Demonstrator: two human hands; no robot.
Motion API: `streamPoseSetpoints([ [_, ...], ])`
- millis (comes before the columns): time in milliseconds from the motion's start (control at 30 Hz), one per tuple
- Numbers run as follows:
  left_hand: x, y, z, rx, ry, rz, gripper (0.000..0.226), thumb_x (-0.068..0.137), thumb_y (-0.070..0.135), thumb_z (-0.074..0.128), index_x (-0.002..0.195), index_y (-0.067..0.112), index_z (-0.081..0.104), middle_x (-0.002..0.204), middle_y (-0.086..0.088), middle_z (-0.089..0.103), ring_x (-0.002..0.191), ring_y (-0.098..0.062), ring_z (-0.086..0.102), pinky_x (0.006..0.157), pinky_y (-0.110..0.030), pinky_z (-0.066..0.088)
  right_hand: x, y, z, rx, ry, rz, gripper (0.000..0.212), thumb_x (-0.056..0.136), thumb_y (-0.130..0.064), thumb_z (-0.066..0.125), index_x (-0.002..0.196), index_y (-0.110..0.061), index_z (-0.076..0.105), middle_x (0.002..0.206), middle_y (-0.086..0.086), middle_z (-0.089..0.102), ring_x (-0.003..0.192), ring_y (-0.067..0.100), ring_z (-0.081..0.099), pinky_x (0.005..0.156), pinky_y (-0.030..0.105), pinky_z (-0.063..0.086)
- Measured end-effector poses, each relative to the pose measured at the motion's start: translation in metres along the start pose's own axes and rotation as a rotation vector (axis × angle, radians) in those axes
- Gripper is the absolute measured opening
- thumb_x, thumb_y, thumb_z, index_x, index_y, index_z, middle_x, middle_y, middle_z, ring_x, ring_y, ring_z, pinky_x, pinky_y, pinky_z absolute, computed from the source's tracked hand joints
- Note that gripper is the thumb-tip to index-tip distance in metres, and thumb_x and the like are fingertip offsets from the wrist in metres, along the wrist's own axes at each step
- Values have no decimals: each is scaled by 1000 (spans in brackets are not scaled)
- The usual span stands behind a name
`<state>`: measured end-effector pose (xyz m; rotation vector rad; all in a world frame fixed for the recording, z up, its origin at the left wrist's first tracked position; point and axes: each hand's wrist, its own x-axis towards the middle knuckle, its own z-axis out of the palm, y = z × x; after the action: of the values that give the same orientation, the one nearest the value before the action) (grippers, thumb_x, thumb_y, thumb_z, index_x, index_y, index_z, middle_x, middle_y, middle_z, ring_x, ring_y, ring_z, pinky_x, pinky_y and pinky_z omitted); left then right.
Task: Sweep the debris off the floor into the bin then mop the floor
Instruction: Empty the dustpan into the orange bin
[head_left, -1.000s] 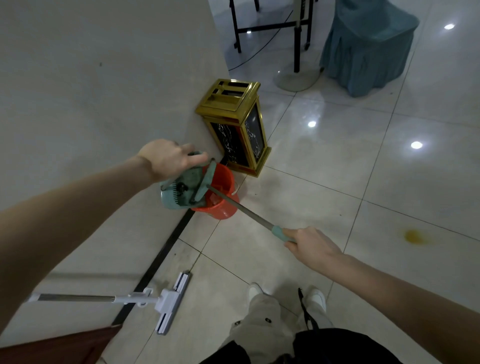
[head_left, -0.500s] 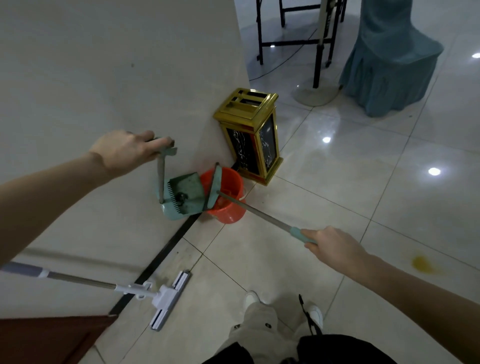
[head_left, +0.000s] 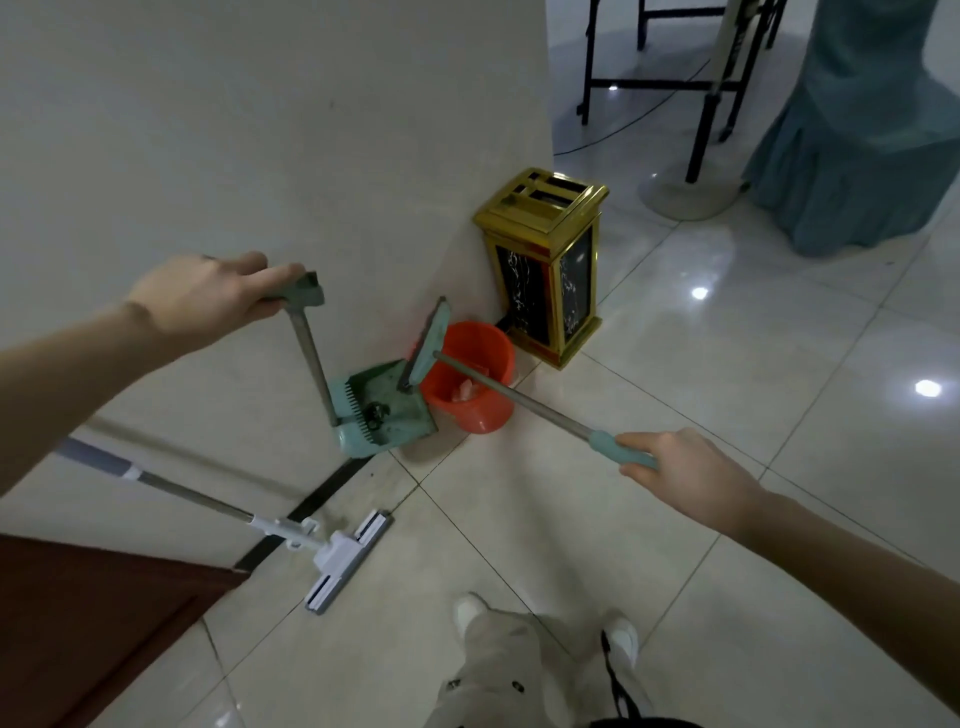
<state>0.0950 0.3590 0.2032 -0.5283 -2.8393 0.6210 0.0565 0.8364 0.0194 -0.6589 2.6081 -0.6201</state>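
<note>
Dustpan (head_left: 387, 415) sits below left hand (head_left: 208, 299) (gripping its handle (head_left: 311, 353)), beside bin (head_left: 485, 413).

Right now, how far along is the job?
Partly swept: pink scraps lie in the orange bin. In hand: the left hand grips the dustpan, dark clump inside; the right hand holds the broom over the bin. Remaining: tip the clump out, then mop; the mop leans unused.

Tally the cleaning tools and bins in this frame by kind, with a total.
Dustpan: 1
Broom: 1
Mop: 1
Bins: 2, the red bin and the gold bin
Total: 5
</note>
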Motion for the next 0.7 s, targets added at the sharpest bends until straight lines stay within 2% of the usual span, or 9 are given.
streamPoseSetpoints([
  [133,-21,-4,12,-11,-31,10,49,84,15,68,127,16,44,90,-19,57,49,-39,57,37,-39,45,5,-21,1,-63,-50,-45,44,95,-35,58,138,-27,52,109,6,69,87,20,64,74,30,52],
  [200,-35,-3,23,-38,-48,28,50,84,15,69,127,18,43,88,-18,56,50,-39,58,37,-41,47,7,-33,6,-96,-77,-56,45,96,-36,56,139,-27,51,109,5,69,84,18,62,70,28,49],
  [300,-58,-7,41,-48,-61,53,54,82,13,72,125,19,41,86,-18,57,49,-37,58,35,-41,48,9,-52,15,-159,-123,-67,42,97,-38,53,138,-29,51,98,2,65,77,16,55,65,26,41],
  [467,-102,-33,66,-75,-39,22,58,79,13,75,123,21,39,85,-18,60,47,-37,59,35,-38,47,15,-91,37,-261,-196,-71,32,96,-39,51,126,-28,58,80,-3,55,70,15,54,51,22,36],
  [600,-134,-59,88,-102,-29,43,58,79,13,74,123,21,37,84,-19,60,45,-37,58,34,-39,47,16,-121,65,-289,-202,-61,30,96,-39,50,121,-27,60,77,-9,55,67,7,55,57,20,39],
  [700,-147,-75,111,-123,-47,82,55,84,15,70,124,23,34,85,-18,58,48,-37,58,37,-39,48,17,-141,82,-354,-202,-62,28,97,-40,50,120,-27,60,81,-8,58,68,8,58,62,19,43],
])
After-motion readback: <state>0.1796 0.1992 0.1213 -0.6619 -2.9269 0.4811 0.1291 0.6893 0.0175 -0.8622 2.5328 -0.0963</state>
